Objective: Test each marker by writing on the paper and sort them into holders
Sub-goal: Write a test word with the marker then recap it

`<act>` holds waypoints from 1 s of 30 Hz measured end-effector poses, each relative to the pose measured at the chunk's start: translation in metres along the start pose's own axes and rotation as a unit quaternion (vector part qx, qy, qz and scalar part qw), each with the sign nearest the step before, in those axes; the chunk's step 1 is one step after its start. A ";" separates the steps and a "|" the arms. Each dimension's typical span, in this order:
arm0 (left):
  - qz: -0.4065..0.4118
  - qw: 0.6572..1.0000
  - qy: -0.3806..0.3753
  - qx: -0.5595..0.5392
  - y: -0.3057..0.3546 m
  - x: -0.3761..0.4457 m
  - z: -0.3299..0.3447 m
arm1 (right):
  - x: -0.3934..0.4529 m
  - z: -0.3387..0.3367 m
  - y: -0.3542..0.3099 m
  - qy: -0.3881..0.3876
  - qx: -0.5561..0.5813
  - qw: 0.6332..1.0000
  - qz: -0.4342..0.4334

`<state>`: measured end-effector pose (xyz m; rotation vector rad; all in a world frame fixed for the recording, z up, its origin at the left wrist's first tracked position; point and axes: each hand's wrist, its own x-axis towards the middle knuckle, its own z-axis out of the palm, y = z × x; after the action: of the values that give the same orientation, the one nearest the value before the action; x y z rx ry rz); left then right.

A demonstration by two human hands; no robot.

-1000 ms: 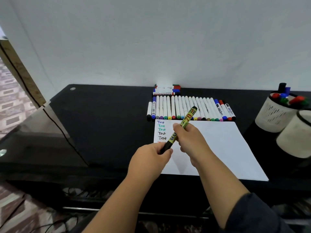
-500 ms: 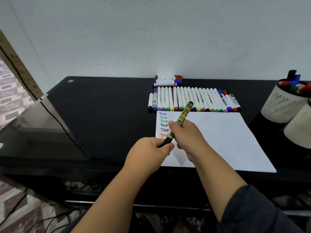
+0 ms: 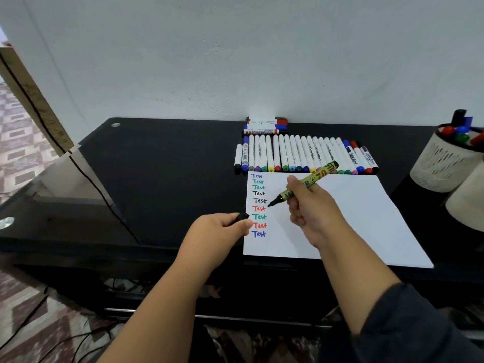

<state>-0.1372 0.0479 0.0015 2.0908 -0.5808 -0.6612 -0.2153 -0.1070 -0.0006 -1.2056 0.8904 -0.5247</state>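
Your right hand [image 3: 311, 205] has its fingers clamped on the yellow marker [image 3: 306, 183], tip bare and pointing down-left, just above the paper [image 3: 361, 218] beside the column of "Test" words. Your left hand [image 3: 220, 231] pinches the black cap [image 3: 242, 217] at the paper's left edge; half a second ago that cap was on the marker and both hands were pulling at it. The paper lies at the desk's [image 3: 162, 166] front edge, right of middle. The row of markers [image 3: 303, 155] touches the paper's far edge, with a small stack [image 3: 265, 125] behind it against the wall. Two holders [image 3: 442, 163] stand at the desk's right edge. The left half of the desk gives open room.
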 end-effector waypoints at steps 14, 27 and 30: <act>0.019 0.995 0.086 0.047 -0.009 0.020 0.000 | -0.025 0.005 0.037 0.022 -0.216 0.965 -0.145; 0.022 0.995 0.081 0.058 -0.010 0.022 0.003 | -0.021 0.015 0.047 0.019 -0.266 0.950 -0.163; 0.025 0.995 0.079 0.062 -0.009 0.021 0.003 | -0.022 0.016 0.047 0.015 -0.283 0.944 -0.166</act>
<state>-0.1216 0.0378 -0.0128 2.2123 -0.5964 -0.4358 -0.2197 -0.0671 -0.0368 -1.8989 0.8977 -0.5745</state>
